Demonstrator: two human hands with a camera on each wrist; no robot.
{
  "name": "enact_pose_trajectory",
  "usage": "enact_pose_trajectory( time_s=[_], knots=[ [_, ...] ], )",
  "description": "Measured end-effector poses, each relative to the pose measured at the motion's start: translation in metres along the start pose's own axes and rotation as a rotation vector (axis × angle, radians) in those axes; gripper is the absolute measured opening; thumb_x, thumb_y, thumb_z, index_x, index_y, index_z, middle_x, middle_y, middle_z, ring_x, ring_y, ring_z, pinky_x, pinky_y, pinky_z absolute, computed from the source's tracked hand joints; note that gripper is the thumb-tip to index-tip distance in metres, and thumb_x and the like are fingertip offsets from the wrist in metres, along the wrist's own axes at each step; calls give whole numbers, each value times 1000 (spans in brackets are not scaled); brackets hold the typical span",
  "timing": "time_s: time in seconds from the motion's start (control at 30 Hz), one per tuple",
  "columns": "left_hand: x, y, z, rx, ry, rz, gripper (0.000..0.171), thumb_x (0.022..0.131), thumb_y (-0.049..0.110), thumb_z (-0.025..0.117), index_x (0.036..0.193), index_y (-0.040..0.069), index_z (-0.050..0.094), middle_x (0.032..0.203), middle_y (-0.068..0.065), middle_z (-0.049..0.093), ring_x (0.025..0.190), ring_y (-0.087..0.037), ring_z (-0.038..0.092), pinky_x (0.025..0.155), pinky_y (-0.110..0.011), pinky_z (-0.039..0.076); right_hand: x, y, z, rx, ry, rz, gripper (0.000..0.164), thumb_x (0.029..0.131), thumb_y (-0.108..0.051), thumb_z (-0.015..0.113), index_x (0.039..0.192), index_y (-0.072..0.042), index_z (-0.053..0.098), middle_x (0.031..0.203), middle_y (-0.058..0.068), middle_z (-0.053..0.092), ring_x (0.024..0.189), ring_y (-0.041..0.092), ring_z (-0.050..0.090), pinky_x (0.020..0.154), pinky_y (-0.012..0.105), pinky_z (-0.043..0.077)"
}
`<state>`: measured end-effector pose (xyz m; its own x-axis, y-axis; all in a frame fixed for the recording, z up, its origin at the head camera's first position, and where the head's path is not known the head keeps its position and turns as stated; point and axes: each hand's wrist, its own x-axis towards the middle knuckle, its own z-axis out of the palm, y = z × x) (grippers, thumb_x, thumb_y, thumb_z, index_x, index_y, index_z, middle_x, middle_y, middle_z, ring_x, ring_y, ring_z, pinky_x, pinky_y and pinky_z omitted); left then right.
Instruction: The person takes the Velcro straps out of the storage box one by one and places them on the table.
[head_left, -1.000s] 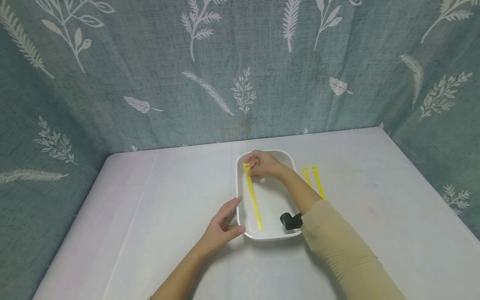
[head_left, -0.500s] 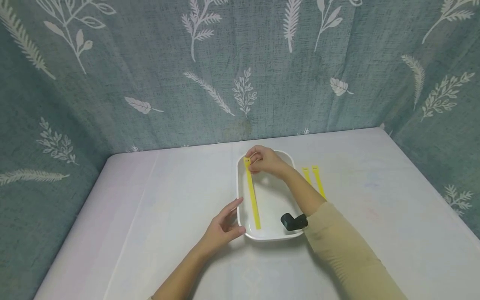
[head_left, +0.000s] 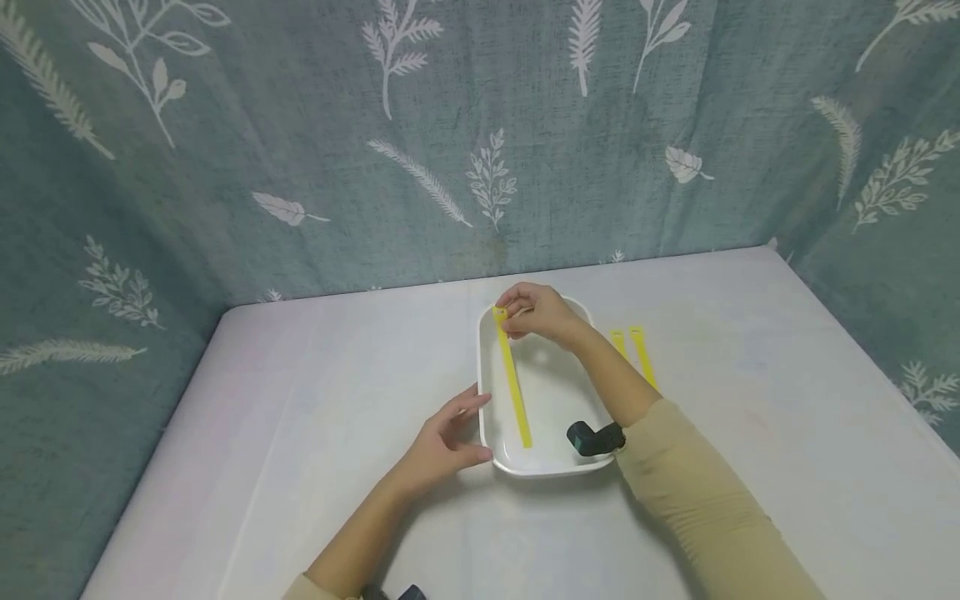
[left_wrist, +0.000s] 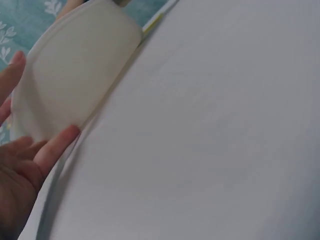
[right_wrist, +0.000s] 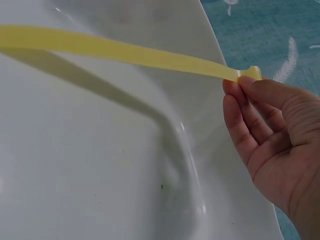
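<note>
A white rectangular tray (head_left: 555, 375) with rounded corners stands on the table. My right hand (head_left: 542, 312) pinches the slotted head of a yellow hook-and-loop cable tie (head_left: 514, 379) between thumb and fingertips at the tray's far left corner. In the right wrist view the cable tie (right_wrist: 150, 57) runs lengthwise over the tray and casts a shadow on its floor. My left hand (head_left: 442, 437) touches the tray's left side, fingers at the rim and thumb by the near corner. The left wrist view shows the fingers (left_wrist: 62, 142) spread against the tray's outer wall.
Two more yellow cable ties (head_left: 643, 354) lie on the table just right of the tray, partly hidden by my right forearm. A black wrist camera (head_left: 596, 439) overhangs the tray's near right corner. A teal leaf-patterned curtain (head_left: 420, 167) hangs behind the white table (head_left: 360, 367).
My right hand has moved slightly away toward the tray's far rim, drawing the cable tie's head with it. The left hand stays at the tray's side.
</note>
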<state>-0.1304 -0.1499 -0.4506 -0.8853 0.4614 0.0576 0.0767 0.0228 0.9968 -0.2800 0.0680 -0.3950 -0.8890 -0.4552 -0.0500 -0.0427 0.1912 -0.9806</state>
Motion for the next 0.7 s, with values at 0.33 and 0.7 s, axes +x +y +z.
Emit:
enact_pose_trajectory(
  time_s=[0.33, 0.7],
  knots=[
    [1, -9, -4, -66, -27, 92, 69, 79, 13, 76, 137, -3, 43, 153, -20, 23, 138, -45, 25, 87, -34, 53, 0, -3, -7, -18, 24, 2, 31, 83, 2, 67, 113, 3, 58, 89, 9, 63, 76, 17, 66, 74, 36, 58],
    [-1, -8, -2, -51, -38, 90, 71, 79, 11, 76, 140, -2, 40, 153, -22, 22, 135, -45, 29, 87, -32, 53, -13, -19, -22, -36, 71, 14, 35, 83, -1, 67, 116, 1, 57, 93, 11, 64, 78, 20, 67, 82, 47, 55]
  ],
)
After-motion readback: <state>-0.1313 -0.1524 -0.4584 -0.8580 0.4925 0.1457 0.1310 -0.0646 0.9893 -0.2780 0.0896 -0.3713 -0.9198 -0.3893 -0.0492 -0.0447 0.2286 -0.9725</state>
